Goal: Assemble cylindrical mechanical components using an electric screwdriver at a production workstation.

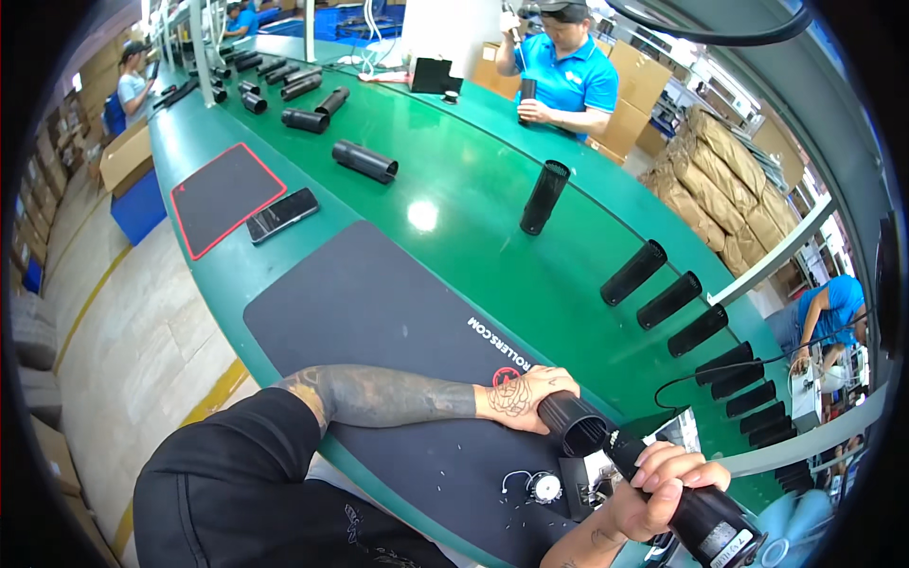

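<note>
Wrapped round a black ribbed tube (574, 426), my left hand (532, 393) holds it above the dark mat (379, 303), with the tube's open end facing right. In my right hand (663, 483) is a thick black bottle-shaped power tool (717, 530) with a pale label. Its narrower nose points at the tube's open end; I cannot tell whether they touch. Below the tube, a small round white-faced part (545, 487) with a thin white wire lies on the mat. Small pale bits are scattered around it, and partly hidden metal parts (598, 470) lie beside it.
More black tubes stand in a row along the right of the green bench (454, 227), and several lie at far left. A phone (282, 216) overlaps a red-edged pad (222, 199). Opposite, a co-worker (573, 71) holds a tube. A blue fan (791, 530) is at lower right.
</note>
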A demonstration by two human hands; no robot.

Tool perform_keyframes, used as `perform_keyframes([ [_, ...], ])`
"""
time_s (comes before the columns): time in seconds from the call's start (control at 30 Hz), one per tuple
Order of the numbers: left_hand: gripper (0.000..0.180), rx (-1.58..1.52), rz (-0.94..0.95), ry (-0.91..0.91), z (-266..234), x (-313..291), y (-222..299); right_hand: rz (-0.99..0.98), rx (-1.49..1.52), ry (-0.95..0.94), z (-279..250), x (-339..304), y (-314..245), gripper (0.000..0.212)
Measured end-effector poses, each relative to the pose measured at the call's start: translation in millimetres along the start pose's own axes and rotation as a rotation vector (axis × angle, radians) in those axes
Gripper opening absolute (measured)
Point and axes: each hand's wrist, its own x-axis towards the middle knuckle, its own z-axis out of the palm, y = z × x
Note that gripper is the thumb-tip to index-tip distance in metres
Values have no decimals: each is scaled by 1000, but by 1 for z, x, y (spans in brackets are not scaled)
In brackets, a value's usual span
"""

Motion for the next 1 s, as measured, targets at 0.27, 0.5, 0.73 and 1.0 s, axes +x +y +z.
perform_keyframes([
  [0.27, 60, -39, -84, 117, -2, 2, 0, -181, 290, 120, -30, 14, -49, 27],
  [0.5, 65, -12, -186, 139, -7, 7, -11, 49, 148, -125, -75, 24, -95, 25],
  [0.73, 59, -23, -143, 142, 5, 8, -15, 290, -73, -185, -81, 26, -69, 37],
  [1.0, 59, -11, -115, 109, 1, 2, -13, 495, 328, -206, -96, 35, -64, 39],
])
